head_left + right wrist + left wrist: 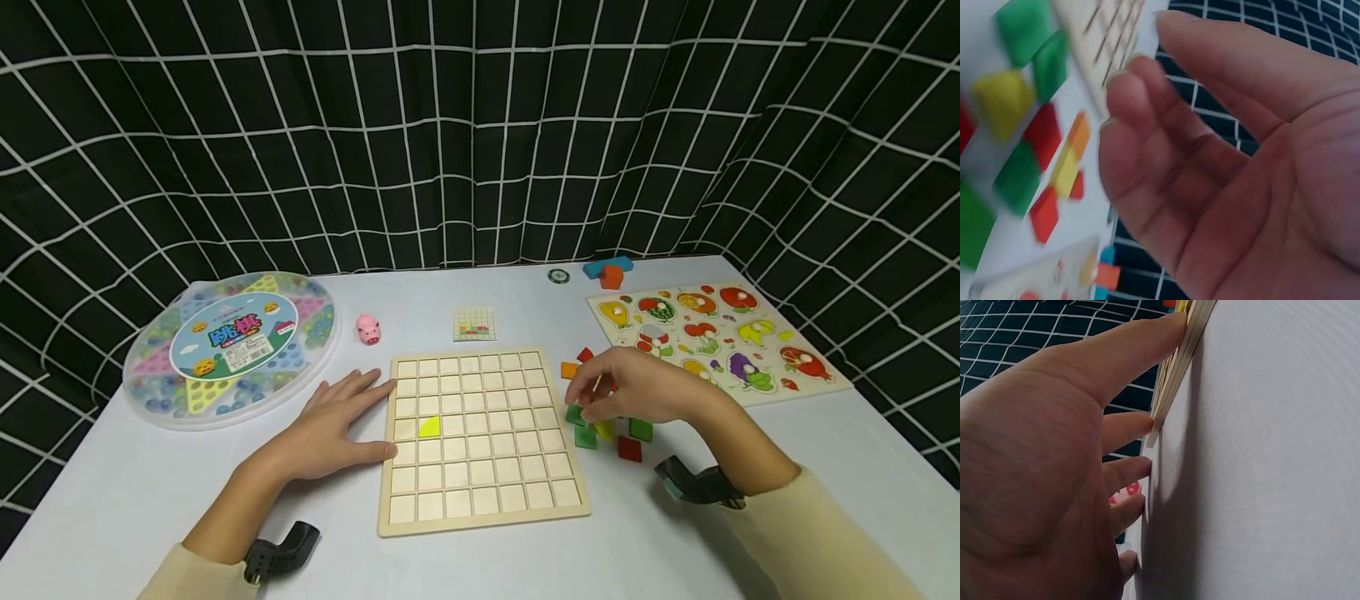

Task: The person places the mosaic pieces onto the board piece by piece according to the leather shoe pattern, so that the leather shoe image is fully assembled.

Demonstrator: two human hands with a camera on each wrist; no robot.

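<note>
A wooden grid board (480, 528) lies flat in front of me, with one yellow piece (429, 427) in a cell toward its left side. My left hand (330, 429) rests at the board's left edge, fingers spread, thumb and index fingertip touching the frame. In the left wrist view the thumb presses the side of the board (1175, 375). On the right, my right hand (637, 385) hovers over loose coloured tiles, fingers loosely bent, nothing between them in the right wrist view. Nearest its fingertips is a green tile (576, 415); a red tile (630, 449) lies closer to me. The hand hides some tiles.
A small printed pattern card (474, 323) lies behind the board, beside a pink pig figure (368, 329). At left sits a round Chinese checkers box (232, 346). A fruit puzzle board (798, 392) lies at right. Behind it are blue (600, 268) and orange (612, 277) blocks and a round token (558, 276).
</note>
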